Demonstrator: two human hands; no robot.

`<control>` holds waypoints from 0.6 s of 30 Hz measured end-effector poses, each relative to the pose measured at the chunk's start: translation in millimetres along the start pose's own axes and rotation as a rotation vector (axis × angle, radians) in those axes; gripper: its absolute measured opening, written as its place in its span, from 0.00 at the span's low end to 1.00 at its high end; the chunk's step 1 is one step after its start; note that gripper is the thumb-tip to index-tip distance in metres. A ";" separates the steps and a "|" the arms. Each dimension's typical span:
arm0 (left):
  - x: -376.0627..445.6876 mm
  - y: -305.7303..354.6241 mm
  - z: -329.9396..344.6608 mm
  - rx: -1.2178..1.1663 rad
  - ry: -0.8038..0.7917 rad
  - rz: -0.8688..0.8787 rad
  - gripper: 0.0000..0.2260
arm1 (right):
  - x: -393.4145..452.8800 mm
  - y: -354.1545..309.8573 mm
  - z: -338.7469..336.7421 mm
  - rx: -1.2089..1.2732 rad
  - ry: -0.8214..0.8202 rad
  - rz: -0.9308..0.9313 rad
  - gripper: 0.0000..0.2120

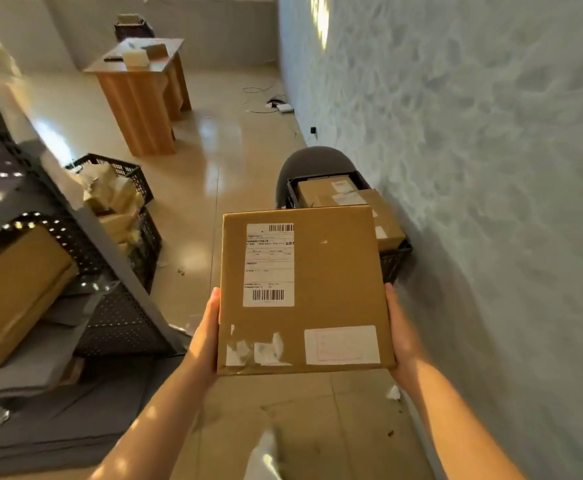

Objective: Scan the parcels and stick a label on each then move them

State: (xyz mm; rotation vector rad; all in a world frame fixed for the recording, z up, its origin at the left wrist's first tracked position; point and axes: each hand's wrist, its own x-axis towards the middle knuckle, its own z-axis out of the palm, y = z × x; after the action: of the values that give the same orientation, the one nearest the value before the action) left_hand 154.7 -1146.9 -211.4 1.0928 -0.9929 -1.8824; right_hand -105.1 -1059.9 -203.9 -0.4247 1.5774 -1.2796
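I carry a flat brown cardboard parcel (331, 289) in front of me, above the floor. My left hand (205, 337) grips its left edge and my right hand (402, 337) grips its right edge. On top of the parcel are a white shipping label with barcodes (269, 265), a pale sticker with a red frame (341, 344) near the right corner, and torn label scraps at the left corner. My fingers under the box are hidden.
Just beyond the parcel, a black crate (395, 258) by the wall holds labelled parcels (345, 195), beside a grey chair (314, 162). Left stands a grey shelf (86, 216) with boxes and black crates (134, 174) of packages. A wooden table (141, 98) stands farther back.
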 end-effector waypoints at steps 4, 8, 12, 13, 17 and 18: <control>98.7 21.7 11.1 0.039 0.032 -0.053 0.23 | 85.4 -38.4 8.5 -0.013 0.049 0.013 0.26; 190.8 47.0 19.5 0.062 0.083 -0.107 0.25 | 163.8 -76.8 19.1 -0.032 0.088 0.030 0.27; 282.2 72.1 29.0 0.093 0.098 -0.151 0.24 | 245.7 -108.7 29.3 -0.065 0.107 0.043 0.30; 303.3 78.6 33.0 0.100 0.111 -0.174 0.24 | 266.2 -116.9 31.0 -0.083 0.118 0.037 0.30; 386.7 95.5 43.6 0.187 0.135 -0.210 0.23 | 342.6 -155.8 31.3 -0.130 0.172 0.014 0.28; 408.9 96.6 45.5 0.208 0.135 -0.212 0.23 | 362.9 -167.2 29.6 -0.154 0.163 0.009 0.29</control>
State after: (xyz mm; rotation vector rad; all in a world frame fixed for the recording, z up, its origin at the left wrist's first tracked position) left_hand -18.0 -1530.6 -250.2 1.4782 -1.0462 -1.8712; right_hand -284.3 -1417.3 -228.8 -0.4170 1.8208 -1.2156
